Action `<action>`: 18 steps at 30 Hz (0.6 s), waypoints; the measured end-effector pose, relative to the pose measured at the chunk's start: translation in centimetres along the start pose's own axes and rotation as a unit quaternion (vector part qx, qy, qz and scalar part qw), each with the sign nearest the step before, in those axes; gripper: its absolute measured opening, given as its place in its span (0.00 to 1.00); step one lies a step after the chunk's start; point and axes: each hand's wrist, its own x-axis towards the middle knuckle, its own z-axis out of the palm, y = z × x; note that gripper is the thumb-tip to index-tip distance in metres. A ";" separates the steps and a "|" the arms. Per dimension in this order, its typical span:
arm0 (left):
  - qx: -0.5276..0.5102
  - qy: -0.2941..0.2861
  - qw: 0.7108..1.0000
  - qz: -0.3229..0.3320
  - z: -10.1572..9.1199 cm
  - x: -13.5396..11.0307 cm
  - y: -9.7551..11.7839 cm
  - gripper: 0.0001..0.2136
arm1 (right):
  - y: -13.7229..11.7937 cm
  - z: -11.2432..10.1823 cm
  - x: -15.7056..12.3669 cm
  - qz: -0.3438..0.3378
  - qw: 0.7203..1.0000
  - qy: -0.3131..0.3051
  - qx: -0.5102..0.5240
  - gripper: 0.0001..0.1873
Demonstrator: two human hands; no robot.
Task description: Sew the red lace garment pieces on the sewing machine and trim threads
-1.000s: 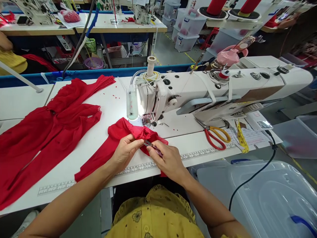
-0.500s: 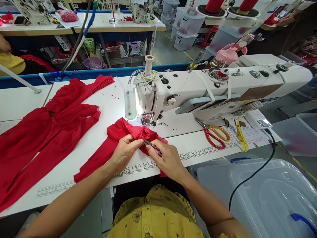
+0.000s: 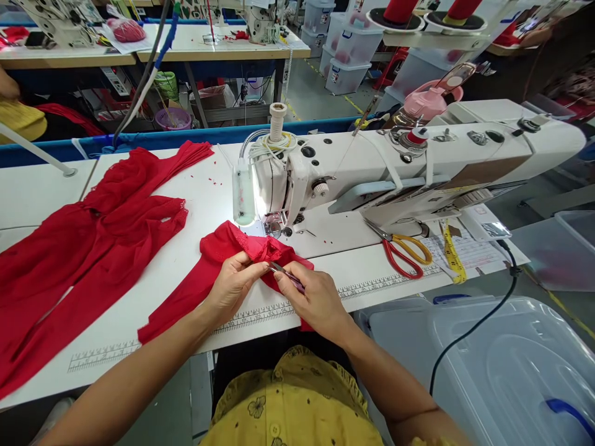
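In the lower middle of the frame, both hands meet over a red fabric piece (image 3: 218,251) that lies on the white counter (image 3: 199,204) just in front of the sewing machine (image 3: 395,167). The left hand (image 3: 232,285) is curled, its thumb and fingertips pinching a fold at the edge of the fabric. The right hand (image 3: 316,303) is closed around thread snips (image 3: 282,271), with their metal tip pointing left and touching the fabric right beside the left fingertips. Whether the blades are open or closed cannot be told. The fabric piece runs from under the machine's needle area down to the lower left, where its tail reaches the printed ruler (image 3: 372,288) along the counter's near edge.

On the left of the frame, a larger heap of red fabric (image 3: 93,241) is spread across the counter, well apart from the hands. To the right of the hands, red-and-yellow scissors (image 3: 404,251) lie flat under the machine's arm, with a yellow tape measure (image 3: 453,257) just beside them. A cream thread spool (image 3: 277,121) stands upright on top of the machine's head, and a pink bottle (image 3: 427,102) stands behind the machine. At the lower right, a clear plastic bin (image 3: 502,365) sits below the counter's edge, and a black cable (image 3: 469,331) hangs across it.
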 end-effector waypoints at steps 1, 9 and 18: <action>0.000 0.002 1.000 -0.001 0.0 0.0 0.0 0.08 | 0.0 0.0 0.1 0.001 1.000 0.000 0.008 0.16; -0.007 -0.011 1.000 0.001 0.0 -0.1 0.0 0.07 | 0.7 0.4 0.6 0.002 0.992 -0.021 0.125 0.16; 0.002 -0.006 1.000 0.001 -0.1 -0.1 -0.1 0.07 | 0.5 -0.4 0.8 -0.032 0.999 -0.003 0.012 0.16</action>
